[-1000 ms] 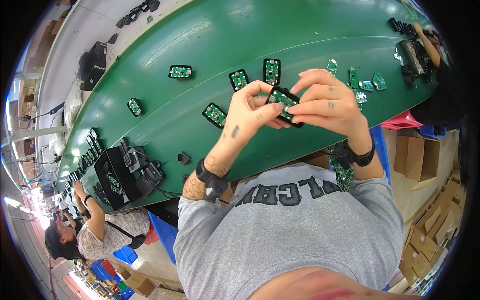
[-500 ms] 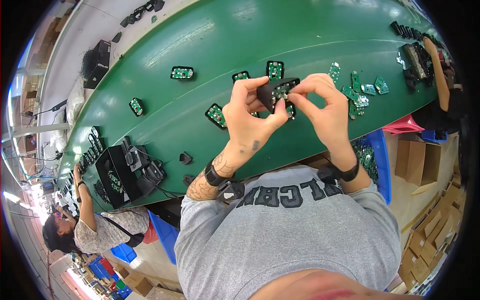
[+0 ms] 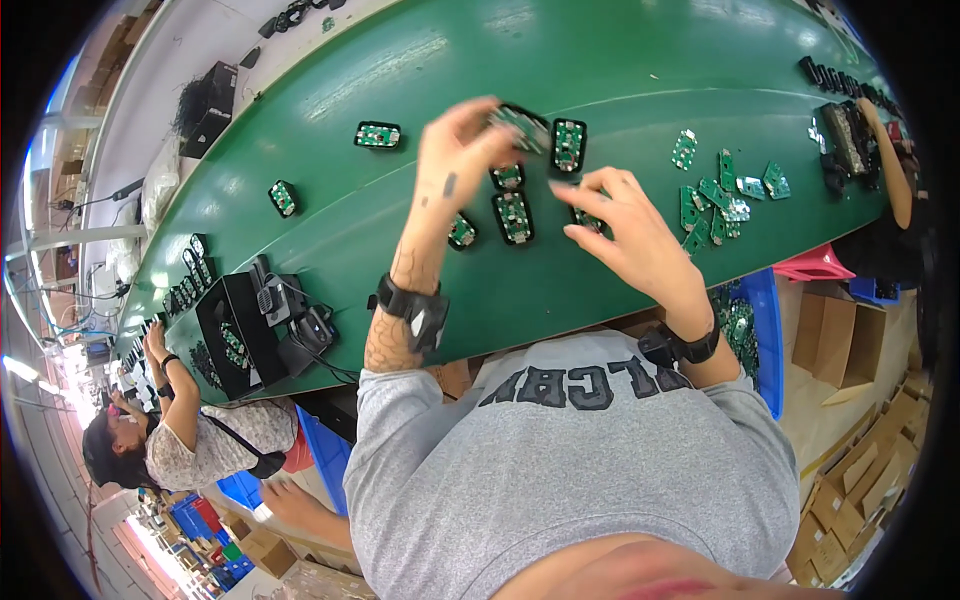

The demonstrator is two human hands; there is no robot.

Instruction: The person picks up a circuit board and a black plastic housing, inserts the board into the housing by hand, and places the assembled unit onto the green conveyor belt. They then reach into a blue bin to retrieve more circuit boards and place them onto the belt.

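Note:
My left hand (image 3: 455, 150) grips a black plastic housing with a green circuit board (image 3: 522, 128) in it, blurred by motion and raised over the table. My right hand (image 3: 635, 232) holds nothing, its thumb and fingers apart. Under its fingers lies another housing with a board (image 3: 590, 217), partly hidden. More board-filled housings stand around: an upright one (image 3: 569, 146) just right of the held one, a small one (image 3: 508, 178) and a longer one (image 3: 513, 218) below it, and one (image 3: 462, 232) partly behind my left wrist.
Single housings (image 3: 378, 135) (image 3: 283, 198) lie farther left on the green table (image 3: 400, 85). Loose circuit boards (image 3: 715, 205) are heaped at right. A black box (image 3: 232, 335) with boards stands left, near a co-worker (image 3: 215, 440). Another person's arm (image 3: 890, 165) reaches in at far right.
My left hand has moved up and left with the housing, tilting it. My right hand has let go of it and drawn back, fingers spreading.

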